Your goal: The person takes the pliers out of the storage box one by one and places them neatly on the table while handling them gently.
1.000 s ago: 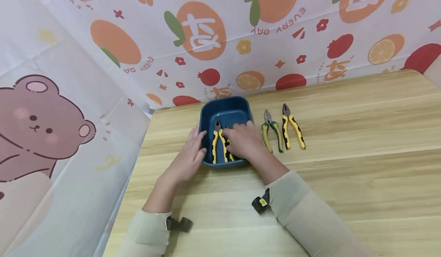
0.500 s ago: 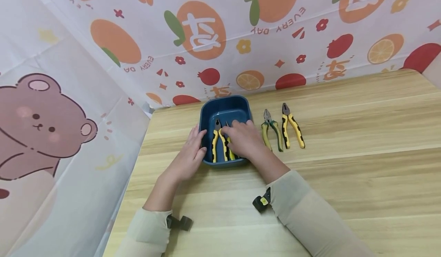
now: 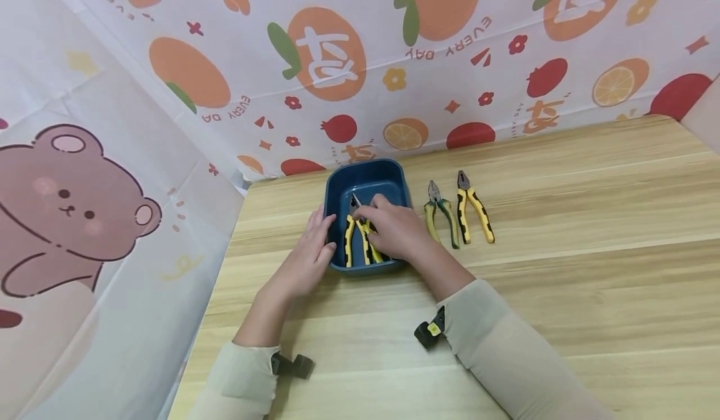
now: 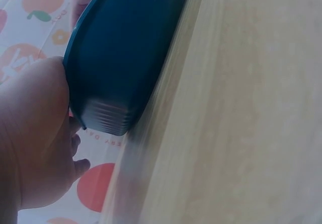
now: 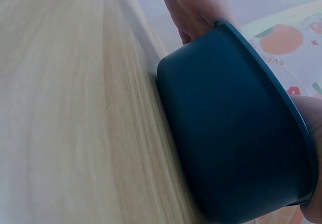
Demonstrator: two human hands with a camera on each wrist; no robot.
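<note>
A dark blue box (image 3: 365, 173) holds two pairs of pliers. My left hand (image 3: 304, 256) grips its left rim, thumb over the edge and fingers along the outside wall. One pair of pliers with yellow-and-black handles (image 3: 349, 242) lies at the left inside the box. Reaching in from the right, my right hand (image 3: 396, 226) pinches the second pair, needle-nose pliers (image 3: 377, 255) with yellow handles; their slim tip points up and left over the first pair's head. The hand covers most of them. In both wrist views the box's outer wall (image 4: 121, 48) hides the contents.
To the right of the box lie green-handled pliers (image 3: 453, 223) and another yellow-and-black pair (image 3: 482, 217), side by side on the wooden table (image 3: 562, 282). A fruit-print cloth (image 3: 427, 89) hangs along the back edge and a bear-print cloth (image 3: 129, 301) at the left.
My right hand has shifted slightly left in the box, and the needle-nose pliers' tip has swung left across the first pair. My left hand stays on the rim.
</note>
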